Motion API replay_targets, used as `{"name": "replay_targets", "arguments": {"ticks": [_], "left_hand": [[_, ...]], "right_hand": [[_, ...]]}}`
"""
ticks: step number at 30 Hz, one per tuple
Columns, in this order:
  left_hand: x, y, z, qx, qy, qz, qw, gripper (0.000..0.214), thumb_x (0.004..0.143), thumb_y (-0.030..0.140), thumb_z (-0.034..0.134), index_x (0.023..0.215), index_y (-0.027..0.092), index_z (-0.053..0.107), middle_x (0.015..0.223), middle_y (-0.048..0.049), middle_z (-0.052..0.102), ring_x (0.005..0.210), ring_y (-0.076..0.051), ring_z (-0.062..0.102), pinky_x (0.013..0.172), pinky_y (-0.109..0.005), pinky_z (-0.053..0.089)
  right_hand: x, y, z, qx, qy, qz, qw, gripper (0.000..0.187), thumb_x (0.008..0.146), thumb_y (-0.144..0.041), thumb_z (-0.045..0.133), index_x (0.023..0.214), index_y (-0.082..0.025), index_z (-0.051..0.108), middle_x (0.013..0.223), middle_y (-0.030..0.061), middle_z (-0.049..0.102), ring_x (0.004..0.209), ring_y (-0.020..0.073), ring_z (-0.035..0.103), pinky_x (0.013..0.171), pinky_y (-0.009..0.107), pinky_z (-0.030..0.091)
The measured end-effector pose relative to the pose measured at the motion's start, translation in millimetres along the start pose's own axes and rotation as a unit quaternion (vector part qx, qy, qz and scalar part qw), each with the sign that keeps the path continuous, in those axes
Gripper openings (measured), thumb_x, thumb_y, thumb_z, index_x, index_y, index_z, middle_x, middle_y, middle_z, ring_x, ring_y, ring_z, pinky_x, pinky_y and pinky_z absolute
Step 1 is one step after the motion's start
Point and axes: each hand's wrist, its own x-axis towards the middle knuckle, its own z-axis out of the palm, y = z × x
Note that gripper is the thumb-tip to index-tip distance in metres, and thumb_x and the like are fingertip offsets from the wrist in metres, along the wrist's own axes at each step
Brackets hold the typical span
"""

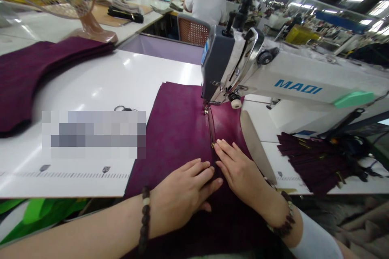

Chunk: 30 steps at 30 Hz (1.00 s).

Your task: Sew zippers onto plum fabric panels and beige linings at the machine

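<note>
A maroon panel (173, 117) of fabric or leather lies under the sewing machine head (220, 62) and drapes over the table's front edge. Along it runs a zipper (210, 127), its brass-coloured slider (213, 145) just ahead of my right fingertips. The presser foot (207, 111) sits at the zipper's far end. My left hand (185, 188) rests on the panel left of the zipper, fingers slightly bent and thumb apart. Flat on the panel beside the zipper lies my right hand (240, 170), fingers stretched forward. Neither hand grips anything I can see.
Stacked maroon panels (48, 62) lie at the left, near a fan (82, 4). A key ring (120, 108) is on the white table (91, 89). Maroon zipper strips (316, 162) are piled at the right, below the machine arm (298, 77). A person (206, 4) sits beyond.
</note>
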Motion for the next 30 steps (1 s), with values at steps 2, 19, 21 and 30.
{"name": "replay_targets", "arguments": {"ticks": [2,19,21,30], "left_hand": [[-1,-2,0.2,-0.002,0.0,0.002,1.0,0.042,0.091,0.046,0.039,0.123,0.021,0.046,0.114,-0.006,0.054,0.11,-0.022,0.047,0.097,-0.036,0.033],[0,-4,-1.0,-0.008,-0.007,-0.004,1.0,0.042,0.09,0.047,0.041,0.124,0.022,0.046,0.116,-0.0064,0.052,0.113,-0.021,0.046,0.1,-0.036,0.031],[0,-5,-0.1,-0.01,-0.004,-0.005,1.0,0.042,0.09,0.047,0.041,0.123,0.022,0.047,0.116,-0.0063,0.052,0.113,-0.021,0.046,0.1,-0.036,0.031],[7,-14,-3.3,-0.008,-0.009,-0.004,1.0,0.044,0.088,0.049,0.043,0.121,0.021,0.049,0.111,-0.007,0.054,0.109,-0.022,0.047,0.097,-0.036,0.033]], "right_hand": [[0,-1,1,-0.004,0.001,0.004,1.0,0.038,0.09,-0.015,0.031,0.123,-0.006,0.049,0.126,0.0129,0.051,0.119,0.0222,0.045,0.098,0.043,0.042],[3,-1,2,-0.005,0.005,0.009,1.0,0.039,0.09,-0.014,0.032,0.123,-0.008,0.049,0.125,0.0127,0.052,0.119,0.022,0.046,0.098,0.043,0.043],[4,0,3,-0.001,0.005,0.01,1.0,0.039,0.089,-0.014,0.032,0.124,-0.008,0.049,0.126,0.013,0.052,0.119,0.0219,0.046,0.098,0.043,0.043],[15,5,1,-0.006,0.003,0.008,1.0,0.039,0.09,-0.014,0.031,0.121,-0.006,0.051,0.124,0.0133,0.053,0.116,0.0226,0.048,0.096,0.042,0.044]]}}
